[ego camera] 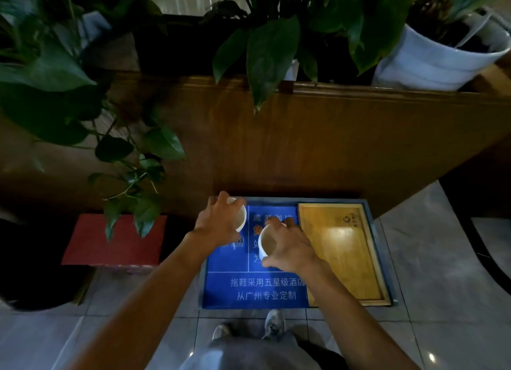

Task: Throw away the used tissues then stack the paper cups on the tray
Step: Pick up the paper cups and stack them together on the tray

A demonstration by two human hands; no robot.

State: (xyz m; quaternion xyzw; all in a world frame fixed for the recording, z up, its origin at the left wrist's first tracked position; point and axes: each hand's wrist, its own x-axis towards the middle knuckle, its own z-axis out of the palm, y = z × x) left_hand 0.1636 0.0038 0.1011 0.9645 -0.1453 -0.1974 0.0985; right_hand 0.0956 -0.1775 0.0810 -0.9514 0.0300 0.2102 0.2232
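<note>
head view, looking down at a low blue surface (257,289) with white printed characters, set against a wooden partition (318,137). i see the left hand (218,221) wrapped around a white paper cup (240,216) at the far left part of the surface; grip is clenched on the cup, fingers over its rim and side, cup tilted so its opening faces toward me. the right hand (290,249) holds a second paper cup (266,244) near the middle of the surface, grip closed around its wall, the opening likewise tipped toward the camera; inside looks empty. the two cups are near each other but apart. just beside the right hand, on the right part of the surface, lies a wooden tray (343,259), light-coloured, with a raised rim and a small dark logo in its far corner; neither cup is on it. a red box (116,241) sits left of the surface. leafy plants (132,159) hang from above, and a white pot (437,63) stands on the partition. my shoes (273,324) show on the tiled floor (442,314).
</note>
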